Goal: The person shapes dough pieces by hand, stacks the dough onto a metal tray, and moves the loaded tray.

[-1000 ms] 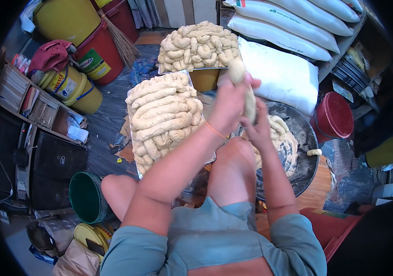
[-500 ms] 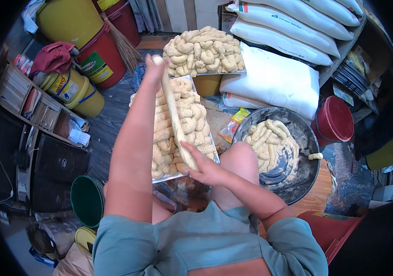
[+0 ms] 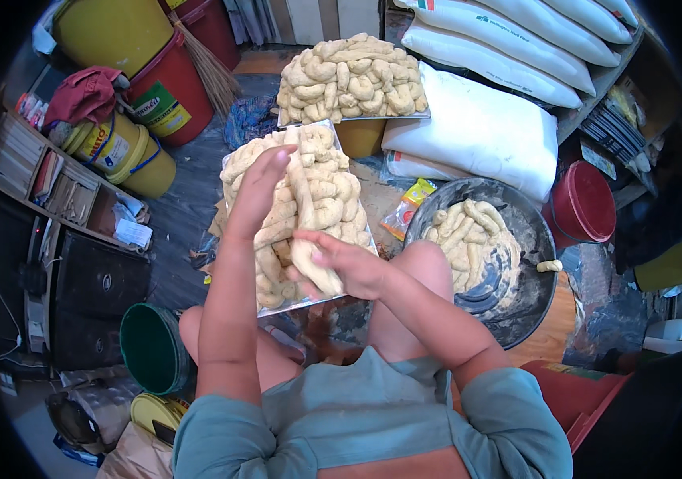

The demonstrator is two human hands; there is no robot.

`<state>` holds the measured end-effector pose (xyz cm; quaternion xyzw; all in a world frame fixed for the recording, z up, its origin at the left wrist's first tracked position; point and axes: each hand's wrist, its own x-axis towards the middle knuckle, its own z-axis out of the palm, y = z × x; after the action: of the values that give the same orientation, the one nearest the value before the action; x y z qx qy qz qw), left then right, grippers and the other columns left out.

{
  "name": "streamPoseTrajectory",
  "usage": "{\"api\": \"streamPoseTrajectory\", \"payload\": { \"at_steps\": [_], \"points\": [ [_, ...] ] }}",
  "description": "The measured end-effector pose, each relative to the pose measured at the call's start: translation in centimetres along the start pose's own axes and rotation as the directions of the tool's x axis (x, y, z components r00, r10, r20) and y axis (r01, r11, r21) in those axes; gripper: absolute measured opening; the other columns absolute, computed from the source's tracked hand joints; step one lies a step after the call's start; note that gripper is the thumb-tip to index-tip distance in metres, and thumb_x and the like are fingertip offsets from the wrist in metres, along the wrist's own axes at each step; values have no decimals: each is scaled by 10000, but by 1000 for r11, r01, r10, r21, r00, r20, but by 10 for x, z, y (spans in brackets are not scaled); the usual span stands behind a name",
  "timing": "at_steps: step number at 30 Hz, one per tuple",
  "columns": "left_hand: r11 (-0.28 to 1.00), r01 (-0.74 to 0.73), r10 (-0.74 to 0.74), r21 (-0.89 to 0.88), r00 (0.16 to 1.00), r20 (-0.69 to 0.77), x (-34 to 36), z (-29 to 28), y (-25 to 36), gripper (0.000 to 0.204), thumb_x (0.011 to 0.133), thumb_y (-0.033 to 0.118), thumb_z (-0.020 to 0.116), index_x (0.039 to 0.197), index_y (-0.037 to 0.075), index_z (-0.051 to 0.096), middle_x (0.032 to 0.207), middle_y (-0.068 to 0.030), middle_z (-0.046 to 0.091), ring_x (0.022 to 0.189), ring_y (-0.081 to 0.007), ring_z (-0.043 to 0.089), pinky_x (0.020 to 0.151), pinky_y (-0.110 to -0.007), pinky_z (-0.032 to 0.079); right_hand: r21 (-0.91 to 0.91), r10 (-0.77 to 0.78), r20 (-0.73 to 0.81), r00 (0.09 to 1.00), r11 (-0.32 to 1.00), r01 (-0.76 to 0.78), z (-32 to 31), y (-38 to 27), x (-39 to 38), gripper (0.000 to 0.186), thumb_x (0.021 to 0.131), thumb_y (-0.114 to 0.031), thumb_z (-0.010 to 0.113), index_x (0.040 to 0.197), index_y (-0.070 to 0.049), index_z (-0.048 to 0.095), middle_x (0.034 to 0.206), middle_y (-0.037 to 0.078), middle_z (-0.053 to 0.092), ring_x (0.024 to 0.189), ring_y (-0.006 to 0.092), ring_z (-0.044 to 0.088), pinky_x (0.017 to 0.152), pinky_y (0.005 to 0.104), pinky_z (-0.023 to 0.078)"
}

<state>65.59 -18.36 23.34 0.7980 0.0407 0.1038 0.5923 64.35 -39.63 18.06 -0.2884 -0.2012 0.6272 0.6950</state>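
Note:
A long, pale dough rope [image 3: 301, 191] lies lengthwise over the nearer tray [image 3: 302, 304], which is heaped with thick dough twists [image 3: 333, 214]. My right hand [image 3: 350, 265] is closed around the rope's near end, with the dough bulging out between thumb and fingers. Close along the rope's left side is my left hand [image 3: 258, 191], its fingers stretched out toward the far end. Whether its fingertips touch the rope I cannot tell. Behind, a second tray [image 3: 397, 117] bears a tall pile of dough pieces [image 3: 357, 76].
Right of my knee, a wide black basin [image 3: 536, 299] holds several dough strips [image 3: 468, 239]; one small piece [image 3: 549, 266] sits on its rim. White sacks [image 3: 476, 132] are stacked behind it. A red bucket [image 3: 584, 203], a green bucket [image 3: 152, 349] and a yellow pail [image 3: 149, 168] stand around.
My left hand has let go of the rope's raised far end and come down nearer to me. The rope has dropped onto the tray's dough, and my right hand now wraps its near end.

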Motion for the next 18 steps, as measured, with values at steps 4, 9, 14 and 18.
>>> {"api": "streamPoseTrajectory", "payload": {
  "at_steps": [4, 9, 14, 18],
  "points": [
    [867, 156, -244, -472, 961, -130, -36, -23, -17, 633, 977, 542, 449, 1391, 64, 450, 1286, -132, 515, 1119, -216, 527, 890, -360, 464, 603, -319, -41, 947, 747, 278, 23, -21, 35, 757, 924, -217, 611, 1513, -158, 139, 1231, 135, 575, 872, 217, 634, 769, 362, 532],
    [841, 179, -287, -511, 947, -141, -51, -11, -34, 729, 938, 507, 555, 1469, 76, 303, 1304, -165, 439, 1071, -207, 521, 856, -335, 482, -147, -204, -288, 935, 975, 168, -9, -18, 49, 700, 894, -159, 633, 1499, -117, 283, 1171, 76, 609, 729, 192, 626, 688, 329, 515],
    [975, 195, -214, -102, 951, -224, -42, -3, -38, 711, 868, 249, 709, 1440, 37, 343, 1257, -175, 489, 978, -163, 555, 735, -264, 505, -994, -801, -82, 593, 24, -105, -12, 2, 44, 527, 806, -196, 705, 1305, -130, 551, 1193, 132, 590, 991, 281, 585, 865, 387, 443],
    [988, 147, -131, 45, 958, -254, -27, 6, -48, 583, 821, 106, 713, 1340, -17, 475, 1194, -151, 546, 818, -121, 588, 653, -239, 498, -941, -830, 57, 555, -230, -247, -34, 11, 52, 469, 779, -229, 725, 1215, -121, 589, 1273, 141, 543, 1137, 303, 533, 980, 420, 370]
  ]
}}
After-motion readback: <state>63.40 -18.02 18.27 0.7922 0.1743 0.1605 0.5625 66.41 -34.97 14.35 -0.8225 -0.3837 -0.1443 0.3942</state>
